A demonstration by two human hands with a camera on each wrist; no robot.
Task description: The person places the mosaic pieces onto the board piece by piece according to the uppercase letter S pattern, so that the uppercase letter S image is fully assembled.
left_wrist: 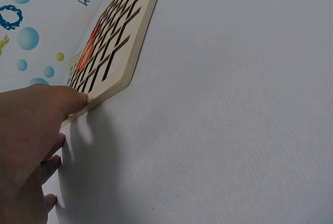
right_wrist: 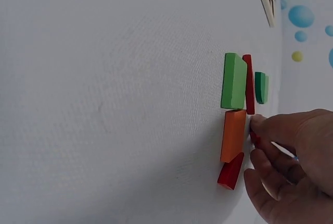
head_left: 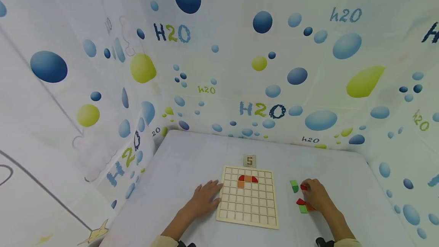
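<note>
My left hand [head_left: 205,198] rests at the left side of a wooden grid board [head_left: 247,209], fingers spread and relaxed. In the left wrist view its thumb touches the board's edge near a corner. On the board's upper part lie red quarter-round pieces [head_left: 254,179] and orange squares [head_left: 241,184]. To the board's right, my right hand [head_left: 318,195] pinches a small red piece [head_left: 303,187] between thumb and fingers, largely hidden by them. Beside that hand lie a light green block [right_wrist: 234,82], an orange block [right_wrist: 232,136] and another red piece [right_wrist: 231,172].
A small card marked S [head_left: 249,161] lies beyond the board's far edge. A dark green piece [head_left: 295,189] sits against a light green one [head_left: 293,182] between board and right hand. Patterned curtains [head_left: 219,56] stand behind and beside the white tabletop [head_left: 192,151].
</note>
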